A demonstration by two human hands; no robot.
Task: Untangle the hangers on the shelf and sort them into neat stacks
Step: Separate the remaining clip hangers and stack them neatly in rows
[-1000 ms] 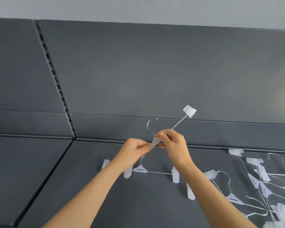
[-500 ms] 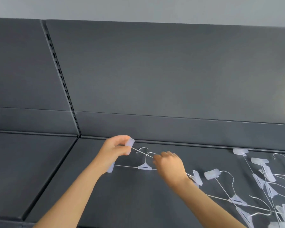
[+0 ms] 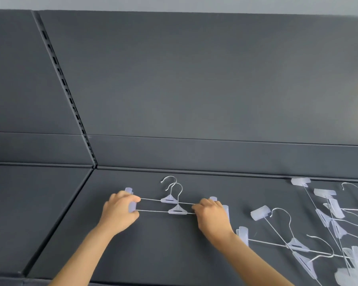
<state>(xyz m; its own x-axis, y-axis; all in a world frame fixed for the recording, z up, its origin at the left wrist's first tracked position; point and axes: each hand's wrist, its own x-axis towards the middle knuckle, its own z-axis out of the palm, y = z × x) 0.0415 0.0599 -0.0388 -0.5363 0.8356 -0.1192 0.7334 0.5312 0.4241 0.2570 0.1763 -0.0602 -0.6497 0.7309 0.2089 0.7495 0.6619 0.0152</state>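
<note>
Left hand (image 3: 120, 212) and right hand (image 3: 212, 218) grip two hangers (image 3: 177, 210) flat on the dark grey shelf (image 3: 153, 254).

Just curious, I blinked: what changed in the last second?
The left hand and right hand lowered the raised hanger onto the shelf beside a second hanger, sliding apart to grip their ends. The tangled pile on the right stayed put.

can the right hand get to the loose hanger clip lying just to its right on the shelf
Probably yes. The clip lies on the shelf close beside the right hand, with nothing between them. But that hand grips the ends of the two paired hangers, so it would have to let go first.
</note>
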